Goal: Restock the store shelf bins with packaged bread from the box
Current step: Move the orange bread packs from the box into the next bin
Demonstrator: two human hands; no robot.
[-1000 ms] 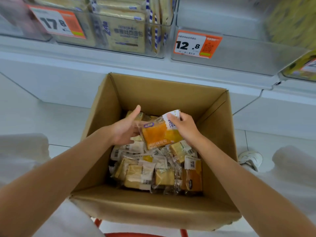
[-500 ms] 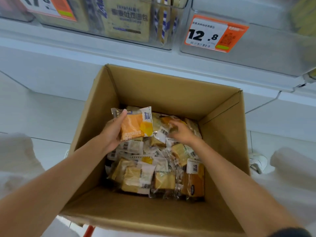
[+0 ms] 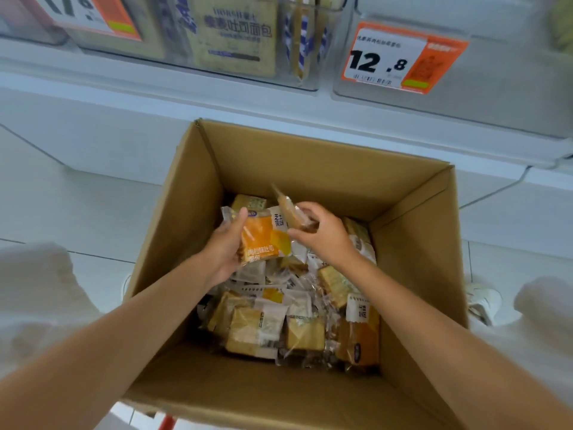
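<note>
a person's left hand [image 3: 228, 243] grips an orange bread packet [image 3: 263, 240], thumb curled over its front and fingers hidden behind, above the 12 o'clock end of an open cardboard box [image 3: 310, 169]. just beside the packet at its 3 o'clock, the right hand [image 3: 322, 234] pinches a second packet [image 3: 290, 209], edge-on and tilted, between thumb and curled fingers. more wrapped bread [image 3: 279, 321] lies heaped in the box toward 6 o'clock. a clear shelf bin [image 3: 235, 35] sits at 12 o'clock, a 12.8 price tag [image 3: 400, 57] at 1 o'clock.

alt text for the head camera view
The left hand holds an orange bread packet and the right hand a brown packet over an open cardboard box of packaged bread. Shelf bins with price tags stand beyond.
</note>
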